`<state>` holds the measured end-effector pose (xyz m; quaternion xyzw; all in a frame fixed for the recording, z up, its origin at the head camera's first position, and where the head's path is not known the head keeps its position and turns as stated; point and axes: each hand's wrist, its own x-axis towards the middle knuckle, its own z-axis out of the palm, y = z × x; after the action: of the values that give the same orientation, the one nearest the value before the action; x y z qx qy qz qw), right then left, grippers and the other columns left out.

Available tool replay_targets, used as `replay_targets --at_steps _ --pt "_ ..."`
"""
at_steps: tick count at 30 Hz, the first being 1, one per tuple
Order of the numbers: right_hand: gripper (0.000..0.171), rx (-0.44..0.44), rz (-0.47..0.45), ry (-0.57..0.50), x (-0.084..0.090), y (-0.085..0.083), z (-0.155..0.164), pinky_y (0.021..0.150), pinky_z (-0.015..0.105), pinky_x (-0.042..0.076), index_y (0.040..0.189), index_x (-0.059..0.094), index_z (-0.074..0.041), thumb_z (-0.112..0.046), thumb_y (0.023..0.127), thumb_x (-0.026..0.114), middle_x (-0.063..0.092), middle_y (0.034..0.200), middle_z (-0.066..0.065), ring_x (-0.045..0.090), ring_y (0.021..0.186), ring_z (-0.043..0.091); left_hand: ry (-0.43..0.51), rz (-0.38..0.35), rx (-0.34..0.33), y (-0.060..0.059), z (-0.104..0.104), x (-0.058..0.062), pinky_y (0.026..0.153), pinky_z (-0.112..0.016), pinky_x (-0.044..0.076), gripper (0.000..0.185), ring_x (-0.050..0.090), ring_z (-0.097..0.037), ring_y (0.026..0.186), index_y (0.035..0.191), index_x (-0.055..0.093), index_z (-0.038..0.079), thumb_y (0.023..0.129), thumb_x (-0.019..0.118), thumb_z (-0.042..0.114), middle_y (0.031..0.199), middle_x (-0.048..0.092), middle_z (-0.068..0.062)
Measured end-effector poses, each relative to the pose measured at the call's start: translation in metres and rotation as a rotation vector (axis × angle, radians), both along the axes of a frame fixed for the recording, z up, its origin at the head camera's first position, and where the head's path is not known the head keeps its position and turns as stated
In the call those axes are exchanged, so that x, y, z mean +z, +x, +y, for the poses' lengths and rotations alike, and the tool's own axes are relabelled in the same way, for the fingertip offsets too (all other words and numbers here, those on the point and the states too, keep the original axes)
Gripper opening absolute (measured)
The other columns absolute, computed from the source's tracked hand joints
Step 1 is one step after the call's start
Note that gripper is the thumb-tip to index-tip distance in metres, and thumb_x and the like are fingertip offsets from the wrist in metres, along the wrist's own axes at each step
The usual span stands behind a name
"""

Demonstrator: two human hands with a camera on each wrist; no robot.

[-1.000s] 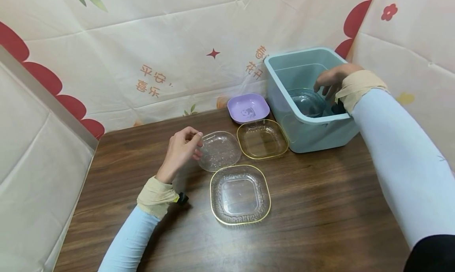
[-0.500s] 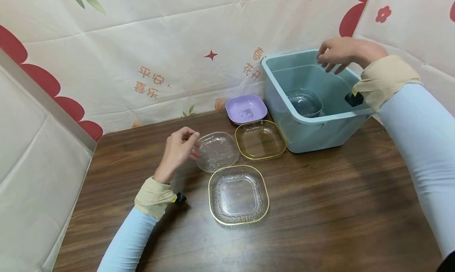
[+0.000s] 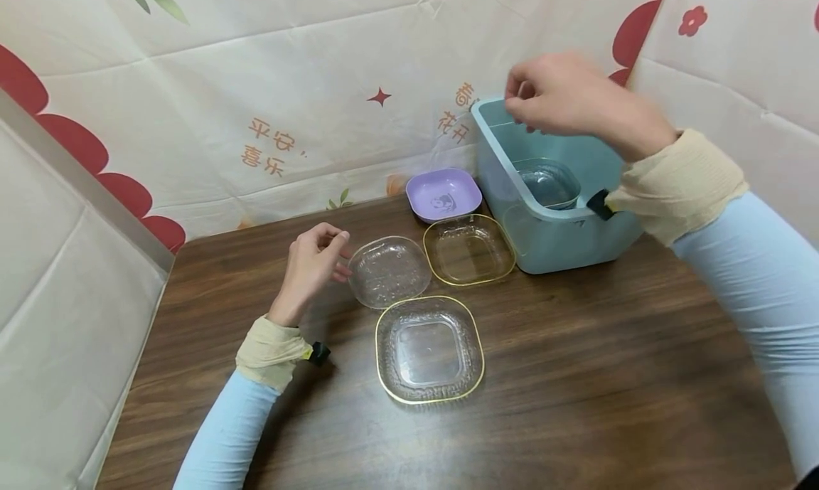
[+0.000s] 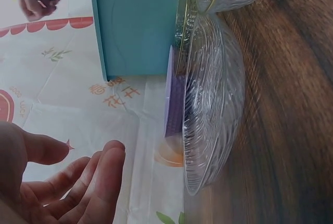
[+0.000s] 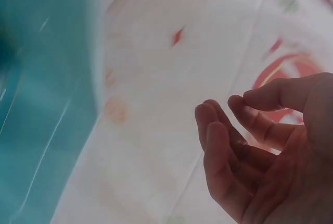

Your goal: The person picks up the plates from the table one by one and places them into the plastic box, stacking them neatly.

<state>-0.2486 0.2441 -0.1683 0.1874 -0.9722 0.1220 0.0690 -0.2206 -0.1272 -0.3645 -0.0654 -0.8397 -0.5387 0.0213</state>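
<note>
Neither hand held anything. The left hand (image 3: 313,262) rested on the brown wooden table (image 3: 576,390) toward its left side, fingers loosely curled and empty. The left wrist view showed those fingers (image 4: 106,174) near the rim of the round clear glass dish (image 4: 213,104) but apart from it, with a gap between fingertip and glass. That round dish (image 3: 389,271) sat just right of the hand, about midway across the table and toward its back edge.

The right hand (image 3: 563,95) was raised in the air above the back left corner of the teal plastic bin (image 3: 550,237), fingers relaxed and slightly bent, gripping nothing. The right wrist view confirmed it: the fingers (image 5: 229,146) hung loose against the printed cloth backdrop, with the blurred teal wall of the bin (image 5: 41,104) off to the left.

The bin stood at the back right of the table, and inside it, on the bottom, lay a clear glass bowl (image 3: 547,183). Just left of the bin, touching or nearly touching its wall, sat a square amber-tinted dish with a gold rim (image 3: 469,249). Behind that one, at the table's back edge, was a small purple square dish (image 3: 443,193). In front of the round dish and the amber one, nearer the table's middle, stood a larger square clear dish with a gold rim (image 3: 429,349). Both wrists wore tan wraps over pale blue sleeves.
</note>
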Motion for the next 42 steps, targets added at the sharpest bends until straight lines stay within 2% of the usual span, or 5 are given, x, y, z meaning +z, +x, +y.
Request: replay_targets --at_steps 8,15,25,33,42 --pt "0.016 0.141 -0.033 -0.289 -0.034 0.027 -0.051 0.056 0.024 0.056 0.102 0.067 -0.008 -0.017 0.103 0.054 0.073 0.086 0.008 0.069 0.067 0.017 -0.065 0.019 0.028 -0.004 -0.007 -0.003 0.056 -0.044 0.065 0.028 0.077 -0.032 0.063 0.108 0.069 0.004 0.103 0.060 0.029 0.102 0.073 -0.029" --pt "0.013 0.152 -0.192 -0.625 -0.102 0.009 -0.067 0.058 0.029 0.062 0.096 0.065 -0.003 -0.013 0.103 0.059 0.073 0.083 0.011 0.071 0.069 0.024 -0.239 -0.022 0.046 -0.008 -0.012 -0.009 0.059 -0.045 0.066 0.028 0.074 -0.017 0.056 0.108 0.069 0.006 0.102 0.062 0.032 0.098 0.076 -0.021" --pt "0.016 0.016 -0.217 -0.556 -0.157 -0.019 -0.076 0.058 0.027 0.061 0.099 0.066 -0.004 -0.016 0.099 0.055 0.075 0.091 0.019 0.074 0.070 0.026 -0.232 -0.211 -0.037 -0.010 -0.015 -0.020 0.060 -0.040 0.067 0.037 0.075 -0.021 0.060 0.120 0.061 0.000 0.100 0.064 0.031 0.097 0.075 -0.022" --pt "0.015 0.009 -0.265 -0.601 -0.167 -0.014 -0.084 0.062 0.038 0.064 0.095 0.065 -0.006 -0.017 0.100 0.056 0.075 0.087 0.018 0.075 0.077 0.037 -0.270 -0.292 -0.092 -0.010 -0.008 -0.032 0.057 -0.036 0.066 0.045 0.073 -0.020 0.056 0.128 0.056 -0.006 0.096 0.072 0.022 0.092 0.074 -0.022" --pt "0.017 0.019 -0.265 -0.563 -0.163 -0.016 -0.082 0.063 0.035 0.064 0.098 0.066 -0.007 -0.020 0.102 0.056 0.075 0.084 0.011 0.076 0.074 0.029 -0.318 -0.238 -0.090 -0.011 -0.011 -0.035 0.057 -0.031 0.065 0.028 0.075 -0.020 0.057 0.119 0.062 -0.009 0.095 0.064 0.005 0.101 0.072 -0.028"
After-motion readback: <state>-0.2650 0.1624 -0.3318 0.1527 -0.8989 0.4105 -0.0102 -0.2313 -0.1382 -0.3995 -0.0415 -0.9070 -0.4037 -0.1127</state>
